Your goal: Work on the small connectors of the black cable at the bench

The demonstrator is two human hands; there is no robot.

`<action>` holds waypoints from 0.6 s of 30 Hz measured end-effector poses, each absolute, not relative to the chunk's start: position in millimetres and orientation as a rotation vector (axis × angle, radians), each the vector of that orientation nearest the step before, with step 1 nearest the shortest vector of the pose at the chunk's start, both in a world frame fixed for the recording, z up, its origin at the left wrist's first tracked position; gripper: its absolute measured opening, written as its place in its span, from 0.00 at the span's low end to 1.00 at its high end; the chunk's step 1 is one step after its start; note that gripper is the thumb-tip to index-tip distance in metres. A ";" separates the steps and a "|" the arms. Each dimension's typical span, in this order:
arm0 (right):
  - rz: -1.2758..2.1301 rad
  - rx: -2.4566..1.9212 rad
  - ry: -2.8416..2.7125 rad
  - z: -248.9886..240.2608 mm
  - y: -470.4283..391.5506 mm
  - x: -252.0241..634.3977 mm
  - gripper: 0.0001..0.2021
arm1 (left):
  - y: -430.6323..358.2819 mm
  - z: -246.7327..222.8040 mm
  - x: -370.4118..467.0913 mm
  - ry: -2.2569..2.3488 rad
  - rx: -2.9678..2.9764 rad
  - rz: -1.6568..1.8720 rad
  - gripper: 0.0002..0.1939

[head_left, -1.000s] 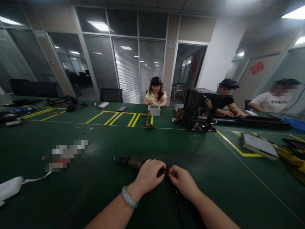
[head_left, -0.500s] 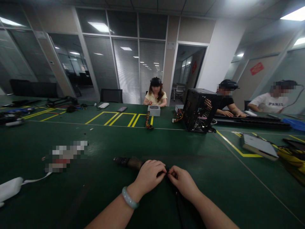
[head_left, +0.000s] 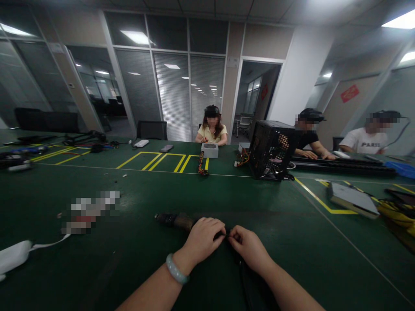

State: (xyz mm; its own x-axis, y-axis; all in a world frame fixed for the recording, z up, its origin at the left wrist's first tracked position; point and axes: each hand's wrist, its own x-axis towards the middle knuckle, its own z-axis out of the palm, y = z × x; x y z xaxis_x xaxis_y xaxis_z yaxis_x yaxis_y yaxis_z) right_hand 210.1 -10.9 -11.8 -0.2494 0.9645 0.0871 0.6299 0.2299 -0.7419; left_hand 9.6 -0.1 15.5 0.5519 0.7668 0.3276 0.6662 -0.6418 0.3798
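— What are the two hands doing?

— The left hand, with a pale green bangle on its wrist, is curled over a dark, brownish cylindrical tool that lies on the green felt-covered table; its fingers are pressed together around the tool's near end. The right hand meets it from the other side, thumb and forefinger pinching a small dark part right at the tool's end — too small to name.

— Where does the tool sit?

— Flat on the table just ahead of the person, its free end pointing left. A black strap or cable runs from the hands down toward the bottom edge.

— And around it?

— A white flat object with a white cord lies well to the left. Far across, a person in a yellow shirt sits behind a small grey metal box, and a black mesh computer case stands to the right, near two more seated people.
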 end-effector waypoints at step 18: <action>0.813 -1.462 -1.958 -11.4 -12.0 211.4 0.03 | -2.5 18.2 9.7 1.222 2.544 0.705 0.05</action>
